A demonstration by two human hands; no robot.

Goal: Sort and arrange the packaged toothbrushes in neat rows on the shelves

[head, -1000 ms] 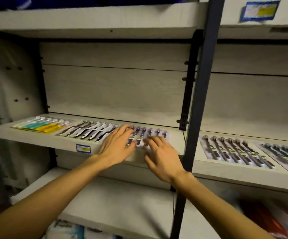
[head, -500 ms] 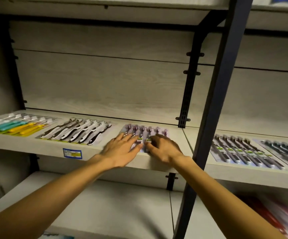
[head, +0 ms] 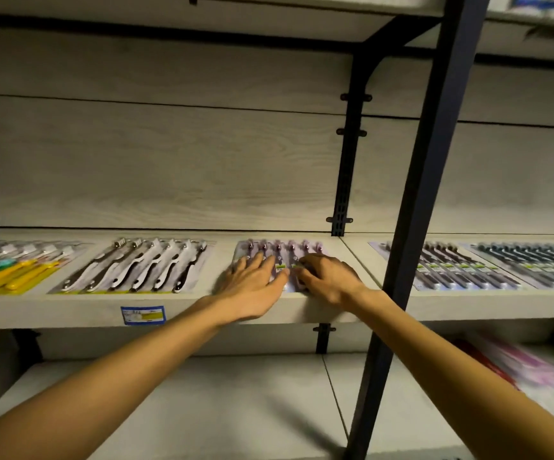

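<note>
A row of purple packaged toothbrushes lies flat on the middle shelf, near its front edge. My left hand rests on the left half of this row with its fingers straight and spread. On the right half sits my right hand, its fingers curled down and the thumb pinching a pack at its near end. Both hands hide the packs' lower halves.
Left of the purple row lie black-and-white toothbrush packs and yellow and teal packs. A black upright post crosses in front of my right forearm. Beyond it lie dark packs. The lower shelf holds blurred red-pink packs.
The view has moved closer and tilted up. My right hand's fingers have curled tighter onto the purple packs; my left hand stays flat on them.
</note>
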